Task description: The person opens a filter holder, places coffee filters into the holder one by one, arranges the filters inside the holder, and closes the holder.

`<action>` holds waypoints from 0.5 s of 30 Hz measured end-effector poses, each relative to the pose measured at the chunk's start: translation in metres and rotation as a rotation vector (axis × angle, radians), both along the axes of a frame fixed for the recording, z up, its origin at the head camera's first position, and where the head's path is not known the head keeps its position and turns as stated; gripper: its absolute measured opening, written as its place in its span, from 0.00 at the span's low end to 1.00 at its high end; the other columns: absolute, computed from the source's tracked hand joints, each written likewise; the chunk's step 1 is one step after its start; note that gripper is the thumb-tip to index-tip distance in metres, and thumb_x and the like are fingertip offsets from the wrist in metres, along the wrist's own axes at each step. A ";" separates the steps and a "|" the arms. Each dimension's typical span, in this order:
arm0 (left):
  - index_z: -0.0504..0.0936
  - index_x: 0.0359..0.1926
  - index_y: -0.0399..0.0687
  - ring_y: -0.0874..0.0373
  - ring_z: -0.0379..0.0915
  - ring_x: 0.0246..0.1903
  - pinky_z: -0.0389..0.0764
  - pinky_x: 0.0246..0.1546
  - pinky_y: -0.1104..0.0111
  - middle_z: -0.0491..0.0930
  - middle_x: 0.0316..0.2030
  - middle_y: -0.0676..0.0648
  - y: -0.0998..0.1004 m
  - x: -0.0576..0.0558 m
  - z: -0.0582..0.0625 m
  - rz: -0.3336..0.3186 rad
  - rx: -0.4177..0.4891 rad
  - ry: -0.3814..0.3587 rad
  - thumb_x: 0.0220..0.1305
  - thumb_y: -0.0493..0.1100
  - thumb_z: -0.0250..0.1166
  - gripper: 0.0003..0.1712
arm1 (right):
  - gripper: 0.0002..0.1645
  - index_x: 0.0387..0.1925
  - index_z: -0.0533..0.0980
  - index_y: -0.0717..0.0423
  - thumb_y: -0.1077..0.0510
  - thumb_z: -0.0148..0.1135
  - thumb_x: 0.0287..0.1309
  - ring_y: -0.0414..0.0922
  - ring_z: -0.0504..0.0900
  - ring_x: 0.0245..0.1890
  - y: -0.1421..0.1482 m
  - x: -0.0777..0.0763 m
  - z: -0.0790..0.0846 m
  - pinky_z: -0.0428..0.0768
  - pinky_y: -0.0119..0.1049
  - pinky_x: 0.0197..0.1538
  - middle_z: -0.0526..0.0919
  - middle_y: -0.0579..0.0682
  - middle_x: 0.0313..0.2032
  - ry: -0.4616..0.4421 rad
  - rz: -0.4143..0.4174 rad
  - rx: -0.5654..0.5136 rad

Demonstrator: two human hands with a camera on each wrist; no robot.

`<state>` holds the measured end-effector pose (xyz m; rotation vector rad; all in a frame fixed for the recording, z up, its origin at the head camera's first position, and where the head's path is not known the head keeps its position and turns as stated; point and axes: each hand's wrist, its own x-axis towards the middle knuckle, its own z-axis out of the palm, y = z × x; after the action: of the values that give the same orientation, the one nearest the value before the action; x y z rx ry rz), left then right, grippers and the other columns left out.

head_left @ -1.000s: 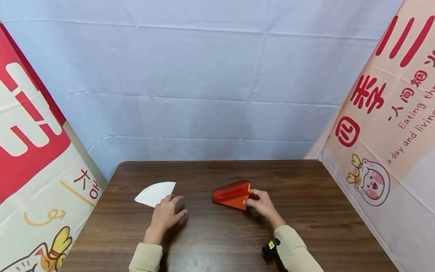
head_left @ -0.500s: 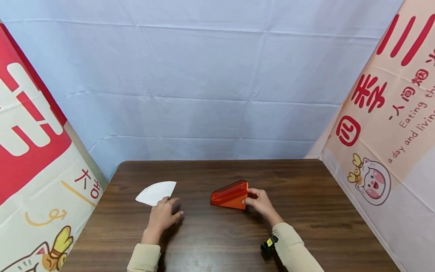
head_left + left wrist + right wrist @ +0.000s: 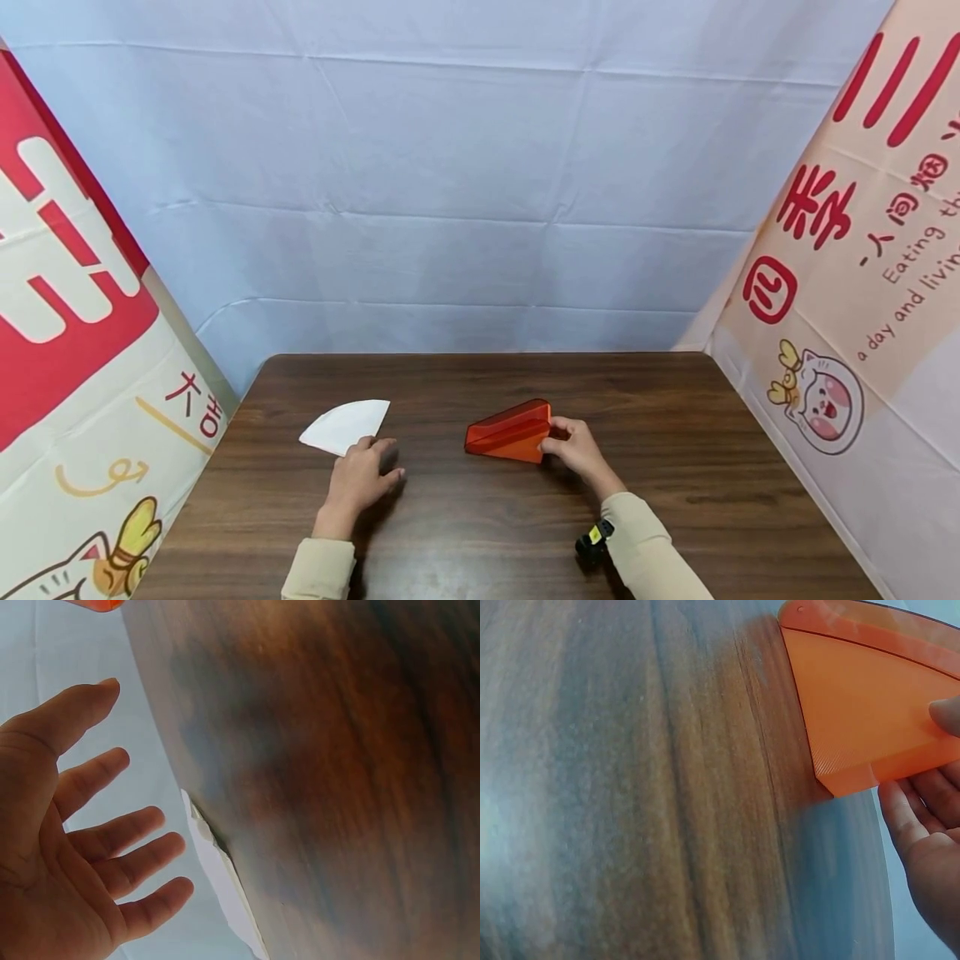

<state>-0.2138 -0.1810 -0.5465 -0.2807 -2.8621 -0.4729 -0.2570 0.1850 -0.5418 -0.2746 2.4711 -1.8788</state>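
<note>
A fan-shaped white paper, like a cone coffee filter (image 3: 343, 426), lies on the left side of the table. Just at its near right edge is my left hand (image 3: 358, 477), fingers loosely spread and holding nothing; in the left wrist view a gap shows between the fingertips and the paper (image 3: 225, 889). Right of centre, a see-through orange plastic filter holder (image 3: 510, 435) stands with its narrower end to the left. My right hand (image 3: 577, 452) pinches its right end, the thumb (image 3: 946, 714) on the orange face and the other fingers at the lower edge and behind.
The dark wood-grain table (image 3: 465, 533) ends at a pale blue cloth backdrop (image 3: 450, 208). Printed cloths hang at the left and right sides. A small black device (image 3: 592, 546) is strapped at my right wrist.
My left hand has drawn slightly left and back from the paper. The orange filter holder has shifted a touch to the left in my right hand's grip.
</note>
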 end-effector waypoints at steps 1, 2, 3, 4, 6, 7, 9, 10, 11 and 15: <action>0.80 0.50 0.44 0.39 0.74 0.40 0.73 0.34 0.46 0.75 0.46 0.35 0.000 0.000 0.000 -0.001 -0.002 0.000 0.49 0.54 0.71 0.29 | 0.18 0.42 0.78 0.70 0.73 0.62 0.44 0.44 0.79 0.29 0.000 0.000 0.000 0.78 0.34 0.34 0.82 0.55 0.32 -0.002 0.000 -0.002; 0.80 0.50 0.44 0.39 0.74 0.40 0.73 0.34 0.46 0.75 0.46 0.35 0.000 0.000 0.000 -0.001 -0.001 0.000 0.49 0.54 0.71 0.29 | 0.18 0.42 0.78 0.70 0.73 0.62 0.44 0.44 0.79 0.29 0.000 0.000 0.000 0.78 0.35 0.34 0.82 0.55 0.32 -0.006 -0.002 -0.004; 0.80 0.51 0.44 0.39 0.74 0.40 0.73 0.34 0.46 0.75 0.46 0.35 0.000 0.001 0.001 0.000 0.000 0.000 0.49 0.54 0.71 0.29 | 0.18 0.42 0.78 0.70 0.73 0.62 0.44 0.44 0.79 0.29 0.000 0.000 0.000 0.78 0.35 0.34 0.82 0.55 0.32 -0.006 0.001 -0.001; 0.80 0.51 0.44 0.39 0.74 0.40 0.73 0.34 0.46 0.75 0.47 0.35 0.000 0.001 0.002 0.001 0.003 -0.001 0.49 0.54 0.71 0.29 | 0.18 0.43 0.77 0.70 0.73 0.63 0.45 0.45 0.79 0.30 0.001 0.000 0.000 0.78 0.35 0.34 0.82 0.55 0.33 -0.007 0.008 0.003; 0.80 0.51 0.45 0.39 0.74 0.40 0.73 0.34 0.46 0.75 0.47 0.35 0.000 0.002 0.004 0.006 0.006 -0.002 0.49 0.54 0.71 0.29 | 0.19 0.45 0.76 0.71 0.72 0.62 0.47 0.45 0.79 0.32 0.002 0.001 0.000 0.78 0.34 0.36 0.82 0.56 0.35 -0.001 0.036 0.010; 0.80 0.51 0.45 0.39 0.74 0.40 0.73 0.34 0.45 0.74 0.47 0.34 0.000 0.003 0.005 0.009 0.011 -0.003 0.49 0.54 0.71 0.29 | 0.21 0.47 0.74 0.71 0.72 0.63 0.48 0.46 0.79 0.35 0.002 0.002 0.001 0.77 0.33 0.38 0.81 0.56 0.37 -0.001 0.046 0.011; 0.80 0.51 0.45 0.38 0.73 0.41 0.72 0.35 0.45 0.74 0.48 0.34 -0.001 0.005 0.009 0.016 0.021 -0.004 0.49 0.53 0.71 0.29 | 0.25 0.51 0.71 0.73 0.73 0.62 0.49 0.49 0.78 0.41 0.002 0.005 0.008 0.77 0.36 0.44 0.80 0.59 0.42 -0.011 0.068 0.008; 0.80 0.51 0.45 0.38 0.73 0.41 0.72 0.35 0.45 0.74 0.48 0.34 -0.001 0.006 0.011 0.018 0.024 -0.002 0.49 0.53 0.71 0.29 | 0.27 0.53 0.69 0.74 0.73 0.62 0.49 0.52 0.77 0.45 0.002 0.008 0.013 0.76 0.39 0.47 0.79 0.61 0.45 -0.015 0.079 0.003; 0.79 0.52 0.45 0.38 0.73 0.42 0.72 0.35 0.44 0.74 0.48 0.34 -0.001 0.007 0.013 0.020 0.026 -0.001 0.49 0.53 0.71 0.29 | 0.29 0.55 0.67 0.75 0.74 0.62 0.49 0.54 0.76 0.47 0.002 0.010 0.019 0.74 0.41 0.50 0.77 0.63 0.47 -0.014 0.087 0.002; 0.79 0.52 0.45 0.37 0.73 0.42 0.72 0.35 0.44 0.74 0.49 0.33 -0.003 0.008 0.020 0.026 0.033 0.006 0.50 0.52 0.71 0.29 | 0.32 0.57 0.63 0.78 0.75 0.61 0.49 0.62 0.70 0.53 0.000 0.018 0.041 0.67 0.53 0.56 0.73 0.69 0.51 -0.012 0.101 0.019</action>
<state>-0.2059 -0.1838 -0.5263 -0.2388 -2.8458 -0.5136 -0.2386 0.1846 -0.5007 -0.3794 2.4168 -1.8120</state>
